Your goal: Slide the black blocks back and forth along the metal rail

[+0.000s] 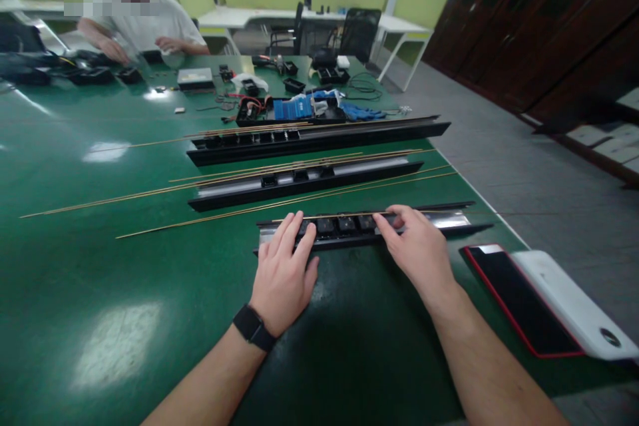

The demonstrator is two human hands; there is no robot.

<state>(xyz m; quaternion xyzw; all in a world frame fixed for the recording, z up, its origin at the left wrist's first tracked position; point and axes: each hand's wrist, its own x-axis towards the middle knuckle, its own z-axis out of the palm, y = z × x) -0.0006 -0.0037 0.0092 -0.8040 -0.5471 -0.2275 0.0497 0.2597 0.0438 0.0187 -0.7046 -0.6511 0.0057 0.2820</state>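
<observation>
Black channel [449, 219], silver inside, lies nearest you on the green tabletop [150, 306], running crosswise under both hands. Dark blocks [346, 223] sit in a row along its trough, showing between your hands. Thin brass rod [339, 215] along the far side, just beyond the blocks.

Your left hand [282, 279]: palm down at the channel's left end, fingers extended and slightly spread, index set apart from the others, tips over the trough. Thumb out to the side, near the front edge. Your right hand [422, 249]: fingers bent, thumb and index tips close together by the rod, at the right end of the block row; cannot tell whether they pinch it or only touch. Remaining fingers curled, partly hidden.

Beyond: loose rods [200, 220] aslant, then a second channel [309, 186] and a third channel [349, 140]. Right of you: red-edged panel [524, 303] beside a white case [574, 299].
</observation>
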